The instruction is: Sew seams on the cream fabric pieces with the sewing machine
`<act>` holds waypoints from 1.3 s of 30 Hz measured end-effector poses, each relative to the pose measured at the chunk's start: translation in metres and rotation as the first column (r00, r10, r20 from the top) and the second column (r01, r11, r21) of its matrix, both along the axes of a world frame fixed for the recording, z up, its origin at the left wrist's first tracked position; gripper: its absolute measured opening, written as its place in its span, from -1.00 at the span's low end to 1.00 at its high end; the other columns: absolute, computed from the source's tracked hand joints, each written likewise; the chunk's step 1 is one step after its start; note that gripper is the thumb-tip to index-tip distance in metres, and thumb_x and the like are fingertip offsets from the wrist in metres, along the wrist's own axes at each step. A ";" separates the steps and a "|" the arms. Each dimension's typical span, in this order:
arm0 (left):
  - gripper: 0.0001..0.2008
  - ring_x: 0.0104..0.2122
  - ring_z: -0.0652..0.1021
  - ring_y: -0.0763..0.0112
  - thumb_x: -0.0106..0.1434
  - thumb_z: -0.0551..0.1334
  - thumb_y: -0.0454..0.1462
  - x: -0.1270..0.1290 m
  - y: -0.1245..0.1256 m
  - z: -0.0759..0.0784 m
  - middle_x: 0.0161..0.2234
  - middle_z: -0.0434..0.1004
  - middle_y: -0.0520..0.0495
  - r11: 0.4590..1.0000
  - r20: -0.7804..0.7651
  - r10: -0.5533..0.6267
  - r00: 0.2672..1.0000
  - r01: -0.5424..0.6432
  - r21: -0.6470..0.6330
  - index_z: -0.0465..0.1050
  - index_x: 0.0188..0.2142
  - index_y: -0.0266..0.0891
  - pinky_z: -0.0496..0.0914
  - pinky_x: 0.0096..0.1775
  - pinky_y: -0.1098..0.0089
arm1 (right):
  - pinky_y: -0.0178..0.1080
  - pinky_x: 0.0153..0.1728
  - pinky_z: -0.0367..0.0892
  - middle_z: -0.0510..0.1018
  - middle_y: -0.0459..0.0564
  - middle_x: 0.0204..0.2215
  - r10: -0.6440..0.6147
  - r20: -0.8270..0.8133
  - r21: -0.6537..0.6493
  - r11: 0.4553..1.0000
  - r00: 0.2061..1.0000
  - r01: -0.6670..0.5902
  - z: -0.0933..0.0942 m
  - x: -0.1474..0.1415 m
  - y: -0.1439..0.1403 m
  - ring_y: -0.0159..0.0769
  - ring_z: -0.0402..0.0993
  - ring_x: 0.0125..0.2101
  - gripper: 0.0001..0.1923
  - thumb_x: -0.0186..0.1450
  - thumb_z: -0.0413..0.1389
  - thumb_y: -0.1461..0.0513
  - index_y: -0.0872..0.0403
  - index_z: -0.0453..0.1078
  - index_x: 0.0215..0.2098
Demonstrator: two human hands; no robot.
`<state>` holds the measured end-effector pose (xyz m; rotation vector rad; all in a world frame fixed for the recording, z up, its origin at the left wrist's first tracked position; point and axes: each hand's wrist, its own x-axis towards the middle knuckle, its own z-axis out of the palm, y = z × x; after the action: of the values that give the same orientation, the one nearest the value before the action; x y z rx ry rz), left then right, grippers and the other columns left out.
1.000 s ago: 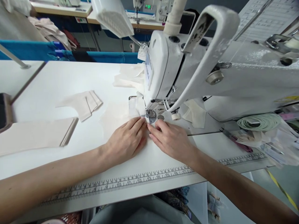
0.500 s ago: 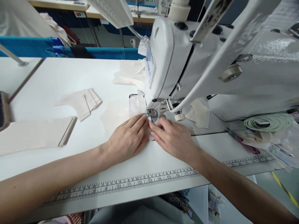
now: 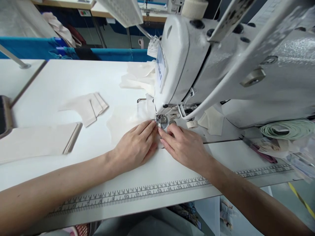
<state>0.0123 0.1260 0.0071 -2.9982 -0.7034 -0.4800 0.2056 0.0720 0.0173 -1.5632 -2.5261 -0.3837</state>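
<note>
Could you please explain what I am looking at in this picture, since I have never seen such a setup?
The view comes from a camera worn on a person's head, looking down at their own bare arms. The big white body is an industrial sewing machine standing on a white table with a ruler strip printed along its near edge. The left hand and right hand lie flat, side by side, pressing a pale fabric piece toward the presser foot. Neither hand grips anything. To the left lie folded cut pieces and a flat stack of fabric; a coil of pale green tape sits at the right.
</note>
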 end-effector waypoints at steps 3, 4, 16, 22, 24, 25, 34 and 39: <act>-0.59 0.17 0.36 -0.04 0.37 0.01 -0.27 0.000 0.000 0.000 0.12 0.38 -0.46 1.000 0.006 0.000 1.000 0.000 -0.010 0.39 0.04 -0.55 0.39 0.14 0.04 | -0.28 -0.47 0.18 0.52 0.00 -0.28 -0.006 0.002 0.007 1.000 1.000 0.006 0.001 0.000 0.001 -0.39 0.36 -0.47 -0.64 0.44 -0.08 0.19 0.07 0.44 0.07; -0.60 0.18 0.36 -0.04 0.37 0.01 -0.27 0.000 0.001 0.000 0.12 0.38 -0.45 1.000 0.008 0.001 1.000 -0.001 -0.014 0.40 0.04 -0.54 0.39 0.14 0.04 | -0.28 -0.47 0.18 0.52 0.00 -0.28 -0.010 0.004 0.002 1.000 1.000 0.010 0.001 0.000 0.001 -0.39 0.36 -0.47 -0.64 0.44 -0.09 0.18 0.07 0.44 0.07; -0.57 0.14 0.40 -0.04 0.36 0.01 -0.27 -0.001 0.005 0.000 0.09 0.41 -0.46 0.997 0.009 -0.021 1.000 0.021 0.077 0.39 0.05 -0.62 0.42 0.12 0.10 | -0.31 -0.54 0.12 0.55 -0.03 -0.37 -0.008 -0.140 0.046 0.999 0.990 0.015 -0.002 0.008 0.008 -0.45 0.34 -0.54 -0.66 0.45 -0.09 0.19 0.11 0.49 -0.04; -0.56 0.12 0.42 -0.04 0.36 0.03 -0.27 -0.001 0.006 0.000 0.07 0.42 -0.48 0.995 0.020 -0.019 1.000 0.017 0.095 0.39 0.05 -0.64 0.44 0.10 0.09 | -0.34 -0.55 0.13 0.55 -0.06 -0.51 -0.025 -0.381 0.183 0.978 0.924 0.102 -0.012 0.032 0.032 -0.40 0.42 -0.53 -0.68 0.42 -0.01 0.15 0.10 0.50 -0.36; -0.57 0.12 0.42 -0.04 0.36 0.03 -0.27 -0.001 0.006 0.000 0.07 0.42 -0.47 0.996 0.023 -0.021 1.000 0.019 0.088 0.39 0.05 -0.63 0.44 0.10 0.09 | -0.35 -0.55 0.14 0.55 -0.07 -0.52 -0.012 -0.417 0.201 0.974 0.909 0.105 -0.016 0.036 0.037 -0.38 0.44 -0.51 -0.71 0.41 0.01 0.16 0.09 0.49 -0.38; -0.57 0.13 0.41 -0.04 0.36 0.03 -0.28 -0.001 0.006 0.000 0.07 0.42 -0.47 0.996 0.027 -0.022 0.999 0.019 0.084 0.39 0.05 -0.62 0.43 0.11 0.09 | -0.34 -0.55 0.14 0.55 -0.07 -0.53 -0.016 -0.424 0.203 0.973 0.906 0.113 -0.018 0.037 0.038 -0.37 0.43 -0.52 -0.71 0.40 0.02 0.17 0.09 0.48 -0.39; -0.59 0.12 0.42 -0.03 0.36 0.04 -0.29 -0.001 0.005 0.001 0.07 0.43 -0.45 0.995 0.024 -0.033 0.999 0.031 0.095 0.39 0.05 -0.60 0.46 0.07 0.09 | -0.32 -0.53 0.13 0.54 -0.07 -0.53 -0.036 -0.451 0.151 0.982 0.892 0.116 -0.019 0.037 0.036 -0.36 0.43 -0.52 -0.71 0.40 0.01 0.17 0.08 0.48 -0.40; -0.59 0.12 0.41 -0.02 0.37 0.04 -0.27 -0.002 0.004 0.000 0.09 0.41 -0.45 0.997 0.028 -0.033 0.999 0.031 0.074 0.38 0.05 -0.59 0.44 0.08 0.07 | -0.32 -0.52 0.12 0.54 -0.07 -0.51 -0.049 -0.449 0.047 0.996 0.892 0.078 -0.013 0.037 0.033 -0.37 0.40 -0.51 -0.66 0.42 -0.03 0.09 0.06 0.47 -0.37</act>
<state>0.0102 0.1304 0.0069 -2.9432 -0.6255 -0.5403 0.2425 0.1048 0.0041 -1.5049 -2.0941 -0.0906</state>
